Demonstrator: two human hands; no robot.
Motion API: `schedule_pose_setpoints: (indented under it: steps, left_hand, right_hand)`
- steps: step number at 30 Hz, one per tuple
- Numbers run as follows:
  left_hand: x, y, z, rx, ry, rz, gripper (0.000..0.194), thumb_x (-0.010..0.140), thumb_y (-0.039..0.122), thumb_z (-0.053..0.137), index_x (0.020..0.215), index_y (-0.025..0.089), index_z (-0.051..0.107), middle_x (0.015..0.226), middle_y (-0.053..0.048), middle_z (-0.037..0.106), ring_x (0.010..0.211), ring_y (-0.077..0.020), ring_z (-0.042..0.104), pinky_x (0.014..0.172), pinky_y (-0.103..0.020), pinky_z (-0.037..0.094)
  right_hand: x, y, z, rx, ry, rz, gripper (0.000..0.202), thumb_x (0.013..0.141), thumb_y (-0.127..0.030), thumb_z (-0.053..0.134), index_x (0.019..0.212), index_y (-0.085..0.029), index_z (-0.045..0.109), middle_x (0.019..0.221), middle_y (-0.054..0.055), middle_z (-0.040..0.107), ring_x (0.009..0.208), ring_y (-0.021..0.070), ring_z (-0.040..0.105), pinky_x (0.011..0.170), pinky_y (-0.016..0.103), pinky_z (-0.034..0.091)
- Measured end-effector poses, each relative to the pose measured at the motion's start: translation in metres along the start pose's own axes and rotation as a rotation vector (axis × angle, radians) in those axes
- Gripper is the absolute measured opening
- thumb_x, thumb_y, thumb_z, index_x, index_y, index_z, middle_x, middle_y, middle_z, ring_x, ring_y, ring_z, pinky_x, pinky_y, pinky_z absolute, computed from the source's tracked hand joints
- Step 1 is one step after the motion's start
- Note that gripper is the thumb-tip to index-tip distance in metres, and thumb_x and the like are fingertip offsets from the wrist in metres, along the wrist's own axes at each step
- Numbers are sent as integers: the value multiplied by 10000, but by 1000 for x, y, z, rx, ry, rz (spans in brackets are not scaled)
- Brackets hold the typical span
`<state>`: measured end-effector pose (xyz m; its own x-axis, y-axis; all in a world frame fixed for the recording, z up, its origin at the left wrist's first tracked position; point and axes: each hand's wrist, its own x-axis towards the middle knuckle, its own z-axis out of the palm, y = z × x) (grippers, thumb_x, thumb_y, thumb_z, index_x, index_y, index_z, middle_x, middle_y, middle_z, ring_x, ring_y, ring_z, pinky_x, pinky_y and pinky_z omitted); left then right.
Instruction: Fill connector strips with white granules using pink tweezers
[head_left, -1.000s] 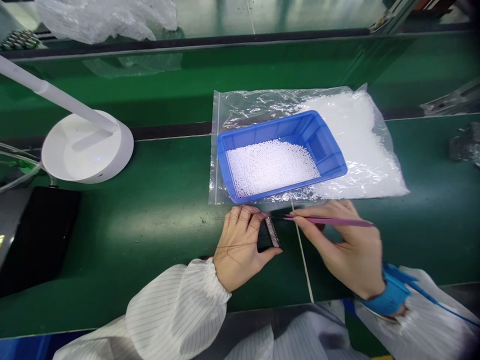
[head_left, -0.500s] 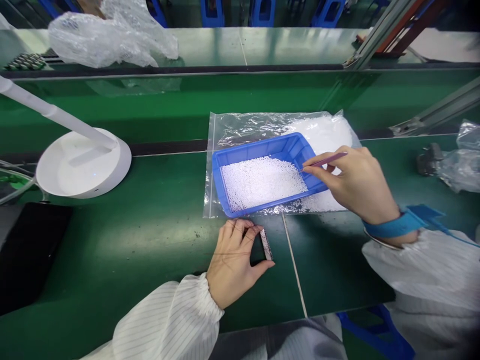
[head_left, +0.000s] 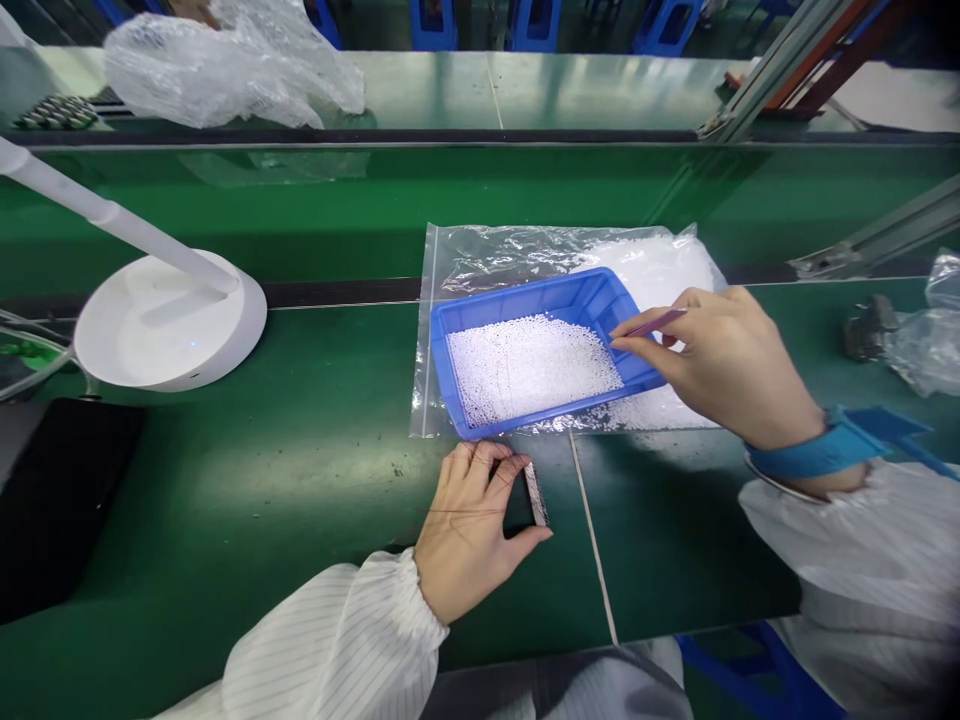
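Observation:
My right hand [head_left: 724, 355] pinches a pair of pinkish tweezers [head_left: 654, 322] over the right end of a blue plastic tray [head_left: 450, 395]. Small white beads [head_left: 532, 365] cover much of the tray's floor. The tweezers' tips point down toward the beads; whether they grip one is too small to tell. Below the tray, my left hand [head_left: 472, 530] rests on the table, thumb and fingers closed around the ends of a small narrow strip-like piece [head_left: 536, 493] with a pale speckled face. Part of that piece is hidden by the hand.
Under the tray lies a clear zip bag [head_left: 429, 350] with more white beads [head_left: 660, 262]. On the left are a white lamp base [head_left: 169, 335] and a black flat object [head_left: 67, 500]. A dark item in plastic [head_left: 870, 328] lies at the right. Behind runs a green partition [head_left: 390, 215].
The whole view has shifted slightly. My right hand stays over the tray's right end with the tweezers, tilted a little differently. My left hand keeps its hold on the small strip.

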<state>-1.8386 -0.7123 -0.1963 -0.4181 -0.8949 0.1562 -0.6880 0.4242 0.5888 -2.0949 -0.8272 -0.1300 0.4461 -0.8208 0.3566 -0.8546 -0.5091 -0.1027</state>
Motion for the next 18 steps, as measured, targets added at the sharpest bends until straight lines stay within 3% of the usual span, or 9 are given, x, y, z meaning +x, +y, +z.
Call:
schedule_pose_setpoints:
  steps: [7,12,18]
  left_hand:
    - [0,0,0,-3,11,10,681,661,296,862,1211,197,473,1130,-89,507,1058,-288,476,899,-491,500]
    - [1,0,-1,-7,10,9,681,655,291,865,1207,204,476,1120,-86,513,1049,-287,486,892,-486,505]
    - [0,0,0,-14,15,3,677,658,292,863,1207,209,476,1125,-82,512,1054,-286,484,895,-486,500]
  right_hand:
    - [-1,1,-6,-66,-32,-59,349,949,-520,449,876,-244,650,769,47,676,628,213,533,625,394,310]
    - [1,5,-7,-29,-5,-57,364,924,-538,491,848,-243,691,783,51,684,768,244,541,646,388,313]
    - [1,9,-5,2,-30,-76,446,918,-601,426,795,-268,697,743,50,666,717,242,533,626,388,274]
